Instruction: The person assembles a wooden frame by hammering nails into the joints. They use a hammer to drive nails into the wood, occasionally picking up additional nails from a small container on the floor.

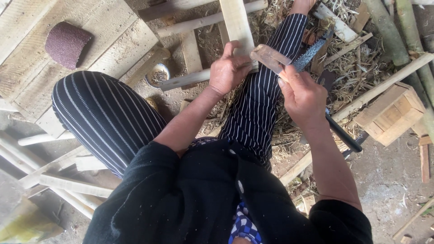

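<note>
My left hand [229, 68] and right hand [302, 95] both clamp fingers on a flat, pale wooden piece [270, 58], apparently over a dark rasp [311, 53].

Rough woodworking workshop. Indicators: bare dirt floor littered with wood shavings [357, 77], peeled poles [205, 20], sawn planks [36, 68], a sandpaper roll [67, 44], a small wooden box [393, 113] and a rasp [311, 53].

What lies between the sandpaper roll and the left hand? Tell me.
In the head view, between the sandpaper roll and the left hand lie the plank platform's edge, a small round bowl and pale wooden sticks.
</note>
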